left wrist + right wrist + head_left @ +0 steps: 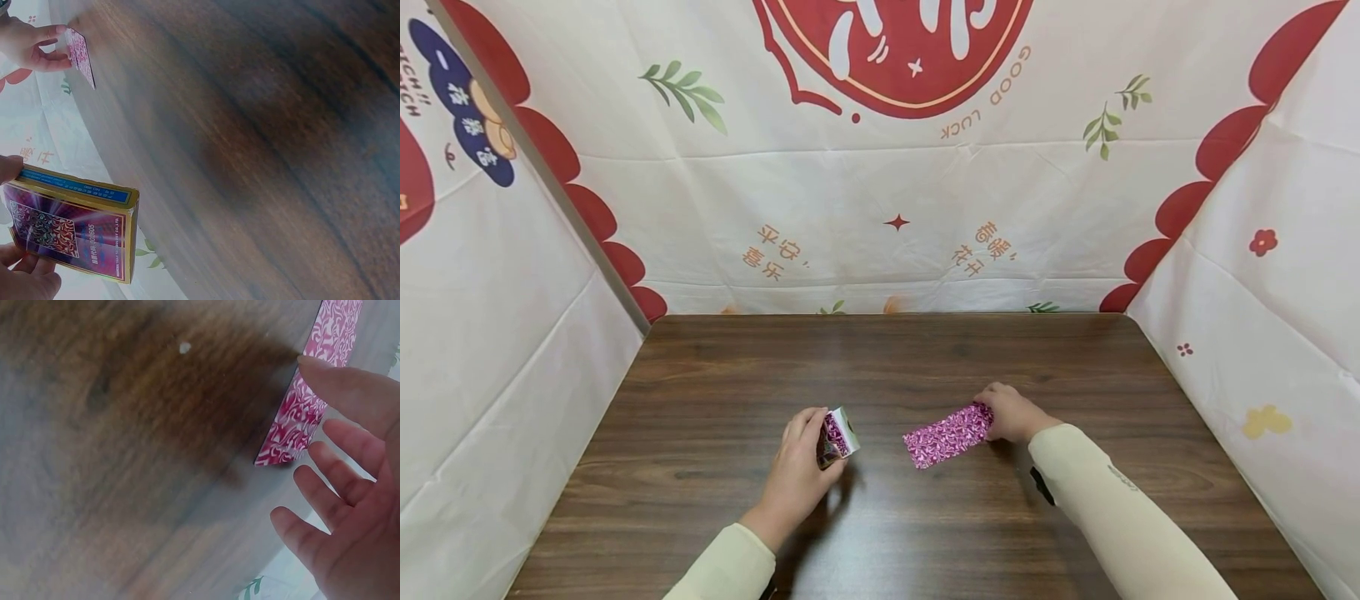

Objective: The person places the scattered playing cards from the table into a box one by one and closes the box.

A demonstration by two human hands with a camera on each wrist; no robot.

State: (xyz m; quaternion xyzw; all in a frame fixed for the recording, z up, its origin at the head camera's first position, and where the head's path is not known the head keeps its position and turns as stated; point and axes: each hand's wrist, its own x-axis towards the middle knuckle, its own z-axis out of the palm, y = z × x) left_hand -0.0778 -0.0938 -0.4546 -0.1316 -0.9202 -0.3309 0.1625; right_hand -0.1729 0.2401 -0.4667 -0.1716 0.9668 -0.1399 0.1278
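My left hand (pixel 801 467) grips a small card box (pixel 832 440) left of the table's middle. In the left wrist view the box (pixel 72 225) is purple with gold edges, a blue printed side and a patterned square on its face; thumb and fingers hold it from opposite sides. To the right, my right hand (pixel 1009 414) pinches the far right end of a strip of playing cards (pixel 946 437) with pink-and-white swirl backs. The right wrist view has the thumb on the near edge of the cards (pixel 300 415), the other fingers spread apart. Close over the tabletop, the strip slants toward the left hand.
Both hands are over a dark brown wood-grain table (pixel 880 358). White printed cloth (pixel 880 183) with red scallops and leaf pictures hangs behind it and along both sides. A small pale speck (pixel 185 347) lies on the wood in the right wrist view.
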